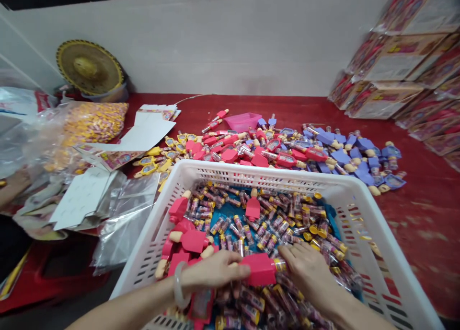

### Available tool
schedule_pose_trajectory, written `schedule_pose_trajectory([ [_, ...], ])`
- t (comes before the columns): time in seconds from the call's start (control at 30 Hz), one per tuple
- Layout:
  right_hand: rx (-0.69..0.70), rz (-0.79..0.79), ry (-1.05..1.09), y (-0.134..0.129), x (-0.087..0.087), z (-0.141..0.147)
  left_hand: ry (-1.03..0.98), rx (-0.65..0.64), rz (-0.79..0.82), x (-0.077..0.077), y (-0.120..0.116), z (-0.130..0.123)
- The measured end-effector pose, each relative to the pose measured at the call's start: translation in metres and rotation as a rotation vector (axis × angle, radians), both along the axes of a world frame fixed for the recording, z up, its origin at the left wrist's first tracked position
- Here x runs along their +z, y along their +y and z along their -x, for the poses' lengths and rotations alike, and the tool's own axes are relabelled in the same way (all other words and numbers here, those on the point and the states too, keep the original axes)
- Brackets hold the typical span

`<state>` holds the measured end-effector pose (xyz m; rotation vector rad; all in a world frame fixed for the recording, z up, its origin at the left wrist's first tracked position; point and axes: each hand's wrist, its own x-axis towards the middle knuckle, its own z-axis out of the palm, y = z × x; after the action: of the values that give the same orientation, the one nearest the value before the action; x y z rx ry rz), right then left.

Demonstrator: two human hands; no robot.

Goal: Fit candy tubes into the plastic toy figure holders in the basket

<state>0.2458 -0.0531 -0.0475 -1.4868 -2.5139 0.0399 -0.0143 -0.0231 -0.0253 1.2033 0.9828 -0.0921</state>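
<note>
Red angular piece (257,269), slotted basket (269,171)

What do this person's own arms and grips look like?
Both forearms are bare, with no sleeves in view. The left grip and right grip are ungloved. A chunky, smooth, whitish bangle circles the left wrist; none shows on the right.

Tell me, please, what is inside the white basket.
Inside the white basket are many small yellow-capped tubes, red pieces mostly at the left, and some blue lining. What lies beneath them, or under the left hand and right hand, is covered and cannot be seen.
</note>
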Motion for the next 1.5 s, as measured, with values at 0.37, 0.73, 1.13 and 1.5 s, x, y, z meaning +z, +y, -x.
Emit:
schedule_pose_trajectory([
  [0.37,-0.033,0.28,-0.111,-0.01,-0.017,0.001,0.087,-0.118,-0.811,-0.003,-0.014,0.006],
  [0.73,0.082,-0.132,-0.005,-0.008,-0.009,0.008,-0.046,-0.05,-0.191,-0.003,-0.018,-0.003],
  [1.13,0.056,-0.23,0.12,0.006,0.009,-0.001,-0.113,0.054,0.244,0.005,0.001,-0.004],
  [1.5,0.011,0.011,0.082,-0.004,-0.015,0.002,-0.125,0.014,-0.807,0.002,-0.019,0.004],
])
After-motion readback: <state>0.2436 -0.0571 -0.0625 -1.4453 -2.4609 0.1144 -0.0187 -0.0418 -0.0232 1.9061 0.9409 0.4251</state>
